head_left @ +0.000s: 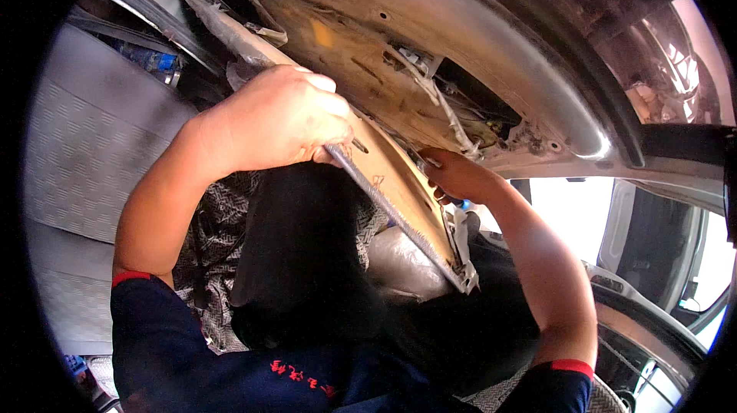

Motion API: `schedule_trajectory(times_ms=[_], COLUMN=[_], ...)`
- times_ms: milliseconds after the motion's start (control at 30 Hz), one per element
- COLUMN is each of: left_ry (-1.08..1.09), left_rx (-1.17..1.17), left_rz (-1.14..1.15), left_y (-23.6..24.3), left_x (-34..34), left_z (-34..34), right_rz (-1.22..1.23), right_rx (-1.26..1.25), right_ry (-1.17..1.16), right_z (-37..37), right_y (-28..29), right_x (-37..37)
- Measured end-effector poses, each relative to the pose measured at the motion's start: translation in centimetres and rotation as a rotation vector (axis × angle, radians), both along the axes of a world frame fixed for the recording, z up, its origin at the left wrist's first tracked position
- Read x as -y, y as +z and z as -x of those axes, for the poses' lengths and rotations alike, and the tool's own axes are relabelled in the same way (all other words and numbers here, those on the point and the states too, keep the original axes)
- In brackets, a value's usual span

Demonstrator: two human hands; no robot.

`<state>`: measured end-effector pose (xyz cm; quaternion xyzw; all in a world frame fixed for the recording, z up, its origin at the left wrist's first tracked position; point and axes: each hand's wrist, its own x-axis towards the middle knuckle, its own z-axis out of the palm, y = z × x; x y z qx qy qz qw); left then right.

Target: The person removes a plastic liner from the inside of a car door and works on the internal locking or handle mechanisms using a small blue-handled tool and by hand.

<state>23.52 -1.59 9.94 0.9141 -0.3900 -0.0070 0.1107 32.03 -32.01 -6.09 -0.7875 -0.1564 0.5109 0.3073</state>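
A long interior door trim panel [395, 183] slants across my lap, its bare tan board back facing up and its grey edge toward me. My left hand [280, 113] is closed around the near edge of the panel, above my knee. At the panel's far side, my right hand [464, 177] has its fingers curled on the edge; the fingertips are partly hidden. Just beyond the panel is the vehicle's door [491, 21], its inner side exposed. A pale wire harness [437, 98] hangs by a dark opening in it.
A grey patterned seat [92, 137] stands at the left, with a blue-labelled bottle [159, 60] beside it. Clear plastic sheeting [407, 259] lies under the panel's lower end. Door glass [675, 60] is at the upper right. A patterned cover [219, 236] lies around my legs.
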Motion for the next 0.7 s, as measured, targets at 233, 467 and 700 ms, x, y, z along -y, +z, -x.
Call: schedule_trajectory(times_ms=[233,467,700], left_ry=[0.036,0.025,0.023], left_rx=[-0.008,0.031,0.067], left_rz=[0.003,0.081,0.082], left_y=[0.2,-0.5,-0.4], left_x=[0.2,0.0,0.5], left_z=[0.4,0.2,-0.5], right_rz=[0.191,0.093,0.217], right_rx=[0.439,0.71,0.656], right_ry=[0.086,0.363,0.311], right_z=[-2.0,-2.5,-3.9], right_y=[-10.0,-14.9,-17.1], right_x=[-5.8,-5.8,-4.6])
